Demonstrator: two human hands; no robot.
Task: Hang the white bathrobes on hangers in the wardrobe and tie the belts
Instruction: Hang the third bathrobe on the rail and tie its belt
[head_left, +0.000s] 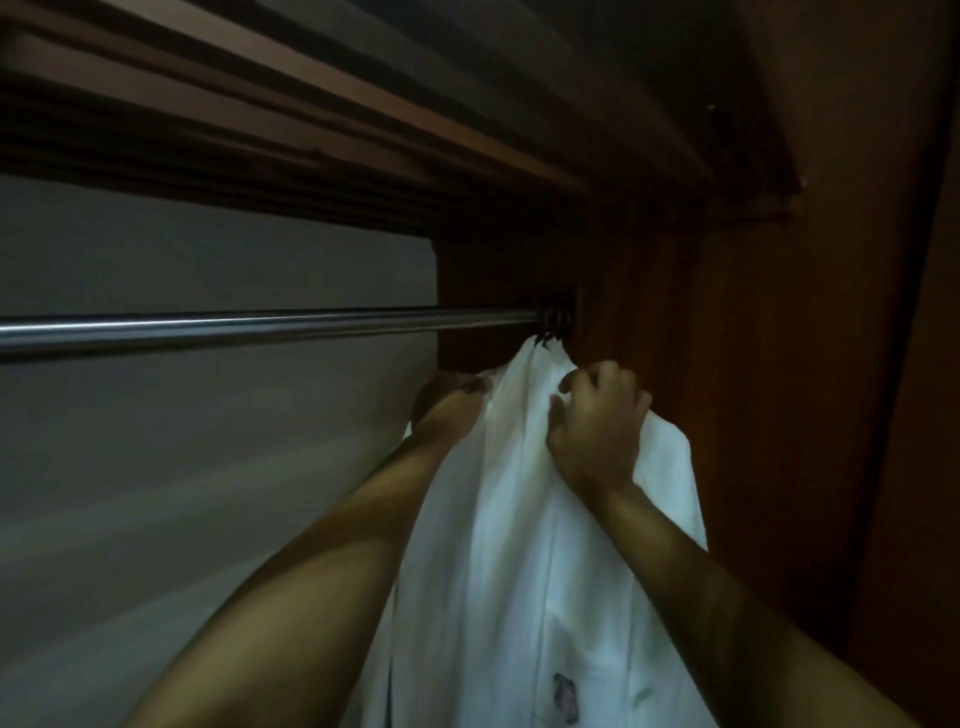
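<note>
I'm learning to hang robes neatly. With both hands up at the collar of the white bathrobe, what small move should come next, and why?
Probably draw the bunched collar of the white bathrobe apart over the hanger's shoulders. The right hand grips gathered cloth just below the dark hooks on the shiny metal rail, the left hand is at the other side, and the fabric hangs crumpled.

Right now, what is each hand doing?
Left hand: grips the white bathrobe near its top.
Right hand: fingers curled, bunching the bathrobe's fabric.

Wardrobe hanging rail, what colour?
Shiny silver metal rail, clearest in the head view.
</note>
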